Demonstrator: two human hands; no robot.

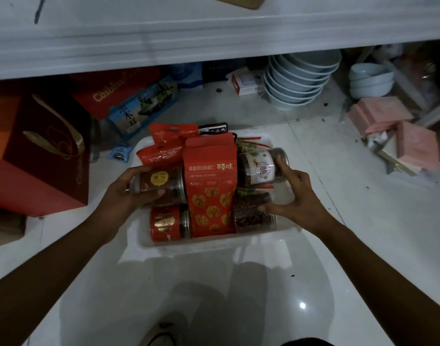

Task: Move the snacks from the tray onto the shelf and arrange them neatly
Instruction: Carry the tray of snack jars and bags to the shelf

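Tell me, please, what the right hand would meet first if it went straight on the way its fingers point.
The white-labelled jar: the index finger of the right hand seems to touch it now, and the thumb reaches the dark jar beside it. Depth is unclear.

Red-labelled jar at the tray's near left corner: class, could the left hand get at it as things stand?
Probably not at once: the left hand grips the yellow-labelled jar. Otherwise the way looks free; the red-labelled jar lies uncovered just nearer than that hand.

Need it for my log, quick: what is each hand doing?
Left hand: grips the yellow-label jar.
Right hand: open, touching the white-label jar and dark jar.
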